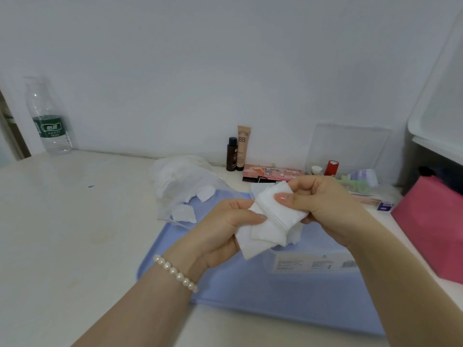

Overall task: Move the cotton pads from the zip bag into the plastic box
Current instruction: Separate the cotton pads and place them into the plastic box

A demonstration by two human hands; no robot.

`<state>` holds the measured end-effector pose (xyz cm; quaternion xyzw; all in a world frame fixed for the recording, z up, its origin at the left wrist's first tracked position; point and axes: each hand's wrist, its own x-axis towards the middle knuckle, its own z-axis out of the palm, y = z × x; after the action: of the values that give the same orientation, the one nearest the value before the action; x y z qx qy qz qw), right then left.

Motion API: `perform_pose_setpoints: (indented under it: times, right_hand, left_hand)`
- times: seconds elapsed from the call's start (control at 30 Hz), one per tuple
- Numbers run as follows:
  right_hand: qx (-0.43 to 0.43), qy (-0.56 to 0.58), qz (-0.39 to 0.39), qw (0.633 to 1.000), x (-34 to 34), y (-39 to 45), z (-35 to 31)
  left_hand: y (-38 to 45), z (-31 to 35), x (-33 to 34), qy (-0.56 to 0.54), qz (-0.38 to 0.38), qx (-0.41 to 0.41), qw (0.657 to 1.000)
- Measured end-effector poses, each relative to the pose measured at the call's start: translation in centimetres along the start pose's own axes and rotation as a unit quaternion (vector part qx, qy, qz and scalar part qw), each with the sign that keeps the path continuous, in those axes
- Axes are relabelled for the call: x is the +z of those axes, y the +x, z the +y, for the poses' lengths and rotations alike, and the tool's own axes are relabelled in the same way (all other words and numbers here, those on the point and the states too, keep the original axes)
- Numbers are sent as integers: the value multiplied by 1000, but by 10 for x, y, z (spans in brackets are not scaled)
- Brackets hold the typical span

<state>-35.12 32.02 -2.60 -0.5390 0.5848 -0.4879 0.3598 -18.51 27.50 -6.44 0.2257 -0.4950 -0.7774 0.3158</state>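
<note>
The left hand (226, 226) and the right hand (323, 199) are brought together over the blue tray (225, 291), both clamped on one bunch of white cotton pads (271, 220). The left thumb presses the bunch from its lower left, the right thumb lies across its top, and the curled fingers close behind. Held this way, the loose squares seem to be getting evened into a stack so they go in together.

Directly under the hands, on the tray's right half, sits the clear plastic box (313, 261) with a label on its near wall, so the pads need only be lowered. Whether any pads already lie inside is hard to tell.

The zip bag (180, 186) lies crumpled at the tray's far left corner, spilling onto the counter (75, 221), with pads still inside and its mouth towards the hands, handy for the next grab.
</note>
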Motion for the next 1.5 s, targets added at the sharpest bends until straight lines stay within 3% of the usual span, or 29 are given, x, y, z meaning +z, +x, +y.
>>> perform_pose_setpoints:
  times: [0.17,0.3,0.5,0.83,0.93,1.1,1.2,1.3,1.4,1.5]
  right_hand:
    - [-75,-100,46,991,6,0,-3]
    - [-105,-135,-49,984,3,-2,-2]
    - [-74,-73,-158,982,-10,-3,1]
    - [-95,-30,-232,968,-7,-5,3]
    - [-108,-7,-213,971,-4,-4,4]
    - [-167,79,-100,978,-12,1,3]
    - [-180,201,-50,962,-26,6,3]
    - [-145,297,-62,942,-34,6,2]
    - [-108,259,-99,955,-27,1,-1]
    - [-93,141,-125,978,-13,-4,-4]
  left_hand:
    - [1,0,-2,6,2,2,1000]
    - [1,-1,-2,11,5,1,1000]
    - [-2,2,-3,29,-36,-14,999]
    - [-3,-4,1,43,-33,-15,998]
    - [-3,-4,2,26,-28,-18,999]
    - [1,-1,0,-43,8,5,999]
    - [4,-1,-1,-78,41,26,996]
    - [6,-2,-2,-96,64,34,993]
    - [7,-4,0,-112,64,43,991]
    - [6,-5,2,-113,45,46,992]
